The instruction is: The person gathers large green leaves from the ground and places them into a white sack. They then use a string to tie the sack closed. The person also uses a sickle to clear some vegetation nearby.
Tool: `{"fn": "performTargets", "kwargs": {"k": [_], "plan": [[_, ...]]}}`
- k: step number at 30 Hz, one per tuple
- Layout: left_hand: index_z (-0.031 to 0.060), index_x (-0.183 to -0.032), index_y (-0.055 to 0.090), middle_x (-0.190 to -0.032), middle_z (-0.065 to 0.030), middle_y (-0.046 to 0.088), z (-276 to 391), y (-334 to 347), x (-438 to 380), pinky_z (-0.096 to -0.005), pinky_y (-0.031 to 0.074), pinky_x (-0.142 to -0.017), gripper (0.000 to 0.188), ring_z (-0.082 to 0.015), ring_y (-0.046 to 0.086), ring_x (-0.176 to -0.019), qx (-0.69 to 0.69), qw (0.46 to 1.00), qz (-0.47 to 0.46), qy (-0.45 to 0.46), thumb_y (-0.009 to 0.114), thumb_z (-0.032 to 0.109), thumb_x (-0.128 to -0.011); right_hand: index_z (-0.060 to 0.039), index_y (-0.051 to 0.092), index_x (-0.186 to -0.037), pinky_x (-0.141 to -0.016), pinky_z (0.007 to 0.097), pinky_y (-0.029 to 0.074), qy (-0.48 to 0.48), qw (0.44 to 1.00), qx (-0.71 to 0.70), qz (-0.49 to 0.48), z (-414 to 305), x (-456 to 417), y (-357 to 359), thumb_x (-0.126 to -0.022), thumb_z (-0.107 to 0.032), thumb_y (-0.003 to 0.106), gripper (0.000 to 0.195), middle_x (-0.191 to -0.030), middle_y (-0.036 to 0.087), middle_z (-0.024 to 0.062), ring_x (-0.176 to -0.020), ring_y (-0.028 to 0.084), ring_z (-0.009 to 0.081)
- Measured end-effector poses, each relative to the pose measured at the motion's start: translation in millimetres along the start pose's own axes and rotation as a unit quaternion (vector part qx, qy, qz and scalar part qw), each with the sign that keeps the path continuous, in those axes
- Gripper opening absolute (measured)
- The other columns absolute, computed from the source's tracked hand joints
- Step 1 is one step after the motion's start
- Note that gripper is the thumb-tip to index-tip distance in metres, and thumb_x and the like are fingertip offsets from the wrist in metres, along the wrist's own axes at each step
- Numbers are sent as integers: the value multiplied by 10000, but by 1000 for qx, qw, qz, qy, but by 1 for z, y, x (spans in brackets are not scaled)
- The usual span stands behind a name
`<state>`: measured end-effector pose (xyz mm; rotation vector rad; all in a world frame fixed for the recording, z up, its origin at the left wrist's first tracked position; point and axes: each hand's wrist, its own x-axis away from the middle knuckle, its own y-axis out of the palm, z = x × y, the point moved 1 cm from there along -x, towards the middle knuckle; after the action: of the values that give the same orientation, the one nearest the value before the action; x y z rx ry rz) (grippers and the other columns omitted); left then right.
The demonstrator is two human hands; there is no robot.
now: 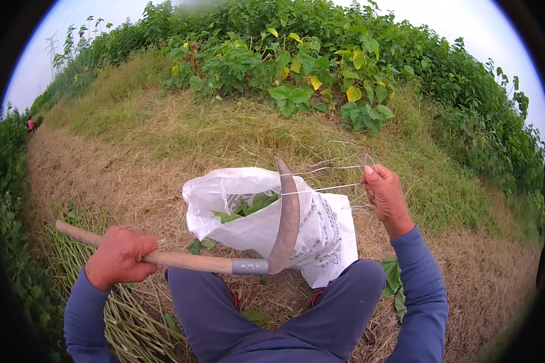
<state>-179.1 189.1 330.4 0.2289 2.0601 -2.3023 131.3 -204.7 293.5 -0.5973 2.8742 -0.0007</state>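
My left hand (pixel 123 258) grips the wooden handle of a sickle (pixel 289 218); its curved metal blade stands over a white woven sack (pixel 236 179). A riveted metal collar joins blade and handle. Thin white string (pixel 334 186) loops around the blade and runs to my right hand (pixel 385 195), which pinches it between thumb and fingers. The sack lies on the ground before my knees, its mouth towards the left, with green leaves (pixel 254 205) inside. Dark printing covers its side. Loose string ends hang near my right hand.
Cut green stalks (pixel 136 322) lie in a pile at lower left. Loose leaves (pixel 393 277) rest beside my right knee. Dry cut grass (pixel 100 168) covers the ground, and leafy plants (pixel 295 59) rise ahead. A person in red (pixel 31 124) is far off at left.
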Motion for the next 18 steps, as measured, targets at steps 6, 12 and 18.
{"fn": "performTargets", "kwargs": {"k": [6, 12, 18], "plan": [[107, -636, 546, -619, -104, 594, -9, 31, 22, -447, 448, -535, 322, -344, 614, -606, 49, 998, -4, -45, 819, 276, -644, -78, 572, -798, -452, 191, 260, -3, 999, -36, 36, 28, 6, -7, -964, -303, 626, 285, -634, 444, -67, -516, 348, 17], [91, -659, 573, -618, -122, 589, -6, 34, 16, -429, 467, -527, 288, -348, 613, -591, 59, 998, 21, -28, 828, 223, -628, -100, 559, -829, -437, 188, 306, -31, 987, -144, 69, 22, 5, -5, -996, -294, 586, 257, -682, 515, -31, -525, 430, 40], [98, -674, 584, -626, -123, 601, -1, 32, 17, -432, 474, -532, 283, -344, 623, -601, 43, 999, 0, -31, 823, 245, -644, -92, 505, -849, -433, 193, 353, -97, 963, -251, -13, 11, 18, 13, -1055, -302, 461, 298, -856, 606, 82, -707, 616, 158]]}}
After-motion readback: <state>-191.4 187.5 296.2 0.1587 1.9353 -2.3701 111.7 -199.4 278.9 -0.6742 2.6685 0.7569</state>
